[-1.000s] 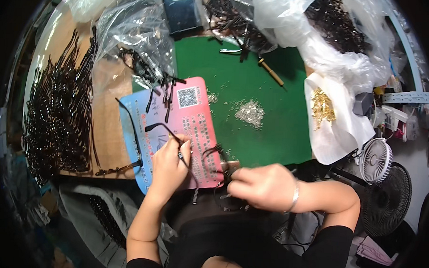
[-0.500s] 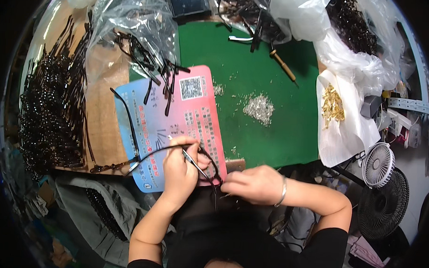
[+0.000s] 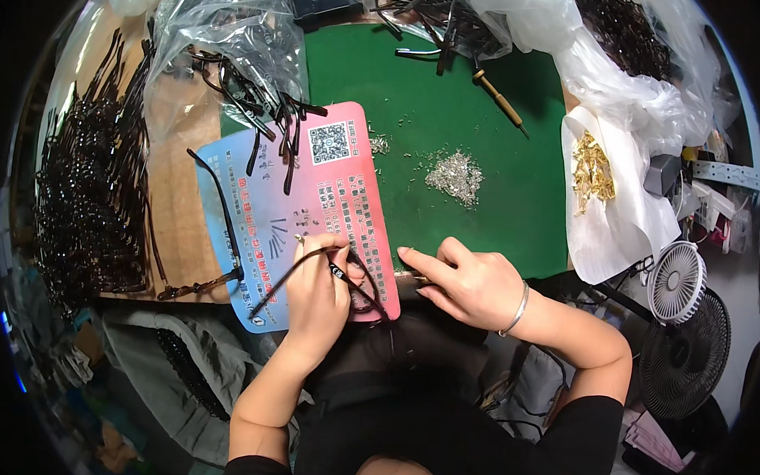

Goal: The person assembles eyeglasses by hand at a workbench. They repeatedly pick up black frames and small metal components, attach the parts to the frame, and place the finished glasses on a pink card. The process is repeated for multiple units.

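Observation:
My left hand (image 3: 318,298) is closed around a dark eyeglass frame (image 3: 279,286), above the blue-and-pink printed sheet (image 3: 372,237). One dark temple with a pale mark (image 3: 339,271) crosses beside my fingers. My right hand (image 3: 474,287) is at the mat's near edge, its index finger stretched forward. Between its thumb and curled fingers is a thin, brass-coloured end, mostly hidden; its kind does not show. A small brownish block (image 3: 408,280) lies just by these fingertips. Small dark screws or parts (image 3: 304,218) lie on the sheet, and a loose dark temple (image 3: 218,202) rests along its left side.
A green mat (image 3: 506,217) bears a pile of tiny silvery parts (image 3: 456,178) and a wooden-handled screwdriver (image 3: 499,102). Dark frames (image 3: 93,194) are heaped at left. Gold parts (image 3: 593,174) lie on white paper at right. Plastic bags (image 3: 223,48) line the back; two fans (image 3: 676,281) stand at right.
My right hand has moved away from the eyeglass frame, forward and right to the block, and its index finger has straightened. My left hand still holds the frame, which has turned slightly.

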Available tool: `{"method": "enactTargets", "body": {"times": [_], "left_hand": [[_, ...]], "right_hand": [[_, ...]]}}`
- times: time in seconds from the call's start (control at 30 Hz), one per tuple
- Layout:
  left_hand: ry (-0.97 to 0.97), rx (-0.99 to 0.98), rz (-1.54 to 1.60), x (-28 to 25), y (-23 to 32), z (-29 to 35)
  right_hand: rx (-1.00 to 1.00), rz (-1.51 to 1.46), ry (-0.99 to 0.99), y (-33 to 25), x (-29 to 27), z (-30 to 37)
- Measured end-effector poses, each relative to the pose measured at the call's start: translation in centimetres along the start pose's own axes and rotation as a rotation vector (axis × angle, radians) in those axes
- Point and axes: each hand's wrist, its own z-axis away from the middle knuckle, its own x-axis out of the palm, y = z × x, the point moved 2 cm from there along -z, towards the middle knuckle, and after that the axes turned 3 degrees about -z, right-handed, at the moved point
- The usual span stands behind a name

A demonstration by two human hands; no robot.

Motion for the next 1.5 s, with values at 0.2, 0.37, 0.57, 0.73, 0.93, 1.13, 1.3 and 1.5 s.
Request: {"method": "enactTargets", "body": {"times": [0.2, 0.37, 0.57, 0.73, 0.93, 1.13, 1.3, 1.5], "left_hand": [[0.013, 0.122, -0.091, 0.2, -0.4, 0.6], [-0.024, 0.240, -0.169, 0.6, 0.5, -0.1], [-0.050, 0.223, -0.058, 0.6, 0.1, -0.2], [-0.034, 0.233, -0.087, 0.9, 0.2, -0.1], [-0.087, 0.168, -0.057, 0.9, -0.4, 0.0], [-0.099, 0.177, -0.040, 1.1, 0.0, -0.1], [-0.101, 0.189, -0.026, 0.9, 0.2, -0.2], [-0.201, 0.118, 0.044, 0.3, 0.5, -1.0]], "right_hand": [[0.089, -0.061, -0.027, 0.2, -1.0, 1.1], [0.164, -0.142, 0.005, 0.8, -2.5, 1.9], [0.039, 0.158, 0.080, 0.5, -1.1, 1.3], [0.012, 0.187, 0.175, 0.5, -0.8, 0.8], [0.004, 0.189, 0.137, 0.5, -0.6, 0.6], [-0.013, 0.226, 0.113, 0.3, -0.5, 0.2], [-0.031, 0.282, 0.099, 0.1, -0.1, 0.0], [-0.017, 0.038, 0.042, 0.2, -0.9, -0.5]]}}
